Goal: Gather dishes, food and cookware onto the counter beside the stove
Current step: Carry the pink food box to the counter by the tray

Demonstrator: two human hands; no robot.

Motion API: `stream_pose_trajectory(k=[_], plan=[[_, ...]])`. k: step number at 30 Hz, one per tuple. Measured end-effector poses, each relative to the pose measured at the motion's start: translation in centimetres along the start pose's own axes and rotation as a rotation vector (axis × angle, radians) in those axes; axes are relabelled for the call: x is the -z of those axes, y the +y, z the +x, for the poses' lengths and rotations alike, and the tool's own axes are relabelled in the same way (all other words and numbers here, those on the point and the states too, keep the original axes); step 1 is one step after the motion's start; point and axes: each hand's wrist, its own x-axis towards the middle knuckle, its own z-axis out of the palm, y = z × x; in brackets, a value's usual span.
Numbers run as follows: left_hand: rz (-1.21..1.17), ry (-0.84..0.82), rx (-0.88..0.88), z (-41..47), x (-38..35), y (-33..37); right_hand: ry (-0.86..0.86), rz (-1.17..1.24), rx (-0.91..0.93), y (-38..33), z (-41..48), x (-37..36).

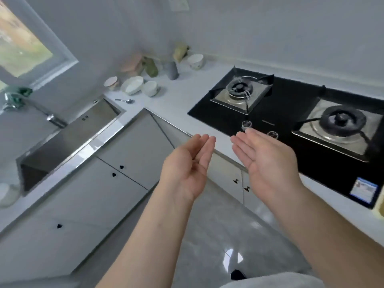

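My left hand [188,165] and my right hand [268,161] are held out palm-up in front of the counter edge, fingers straight, both holding nothing. On the white counter [182,94] left of the black two-burner stove [291,121] stand several white bowls: a wide one [132,85], a smaller one [150,88], a pink-rimmed one [111,82] and a patterned one [195,61] in the back corner. A metal spoon [124,100] lies near the sink. A grey cup [172,70] and pale pink and green items [141,66] stand against the wall.
A steel sink [68,134] with a tap [49,116] sits at the left under a window. White cabinet doors [99,183] run below the counter. Another white bowl [8,194] rests at the far left edge. Glossy grey floor lies below my arms.
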Motion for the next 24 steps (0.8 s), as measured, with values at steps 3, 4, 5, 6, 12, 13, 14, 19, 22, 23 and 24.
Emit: stream_pose_trajectory(k=[3, 4, 5, 6, 12, 13, 14, 19, 22, 23, 24], plan=[[-0.119, 0.038, -0.049, 0.1, 4.4, 4.7, -0.098, -0.039, -0.053, 3.4, -0.8, -5.5], [-0.155, 0.046, -0.072, 0.3, 5.7, 6.2, -0.123, -0.055, -0.068, 4.5, -0.8, -7.3], [-0.18, 0.054, -0.088, 0.6, 6.5, 7.1, -0.138, -0.059, -0.078, 5.2, -0.8, -8.4], [-0.212, 0.071, -0.105, 1.0, 7.7, 8.4, -0.165, -0.079, -0.092, 6.3, -0.8, -10.1], [-0.315, 0.163, -0.157, 4.9, 12.0, 14.5, -0.264, -0.149, -0.187, 11.6, 1.7, -18.0], [-0.324, 0.177, -0.168, 6.2, 12.6, 15.8, -0.275, -0.155, -0.209, 12.8, 2.8, -19.7], [-0.331, 0.188, -0.18, 7.2, 12.9, 16.9, -0.276, -0.159, -0.22, 13.5, 3.7, -21.0], [-0.335, 0.233, -0.235, 14.7, 13.1, 23.9, -0.328, -0.162, -0.263, 16.8, 10.6, -28.6], [-0.305, 0.284, -0.246, 19.1, 12.0, 28.6, -0.327, -0.161, -0.272, 17.2, 14.9, -33.8], [-0.291, 0.291, -0.25, 20.6, 11.6, 30.3, -0.331, -0.166, -0.269, 17.3, 16.4, -35.7], [-0.292, 0.286, -0.253, 22.2, 11.2, 32.0, -0.339, -0.17, -0.265, 17.4, 18.0, -37.6]])
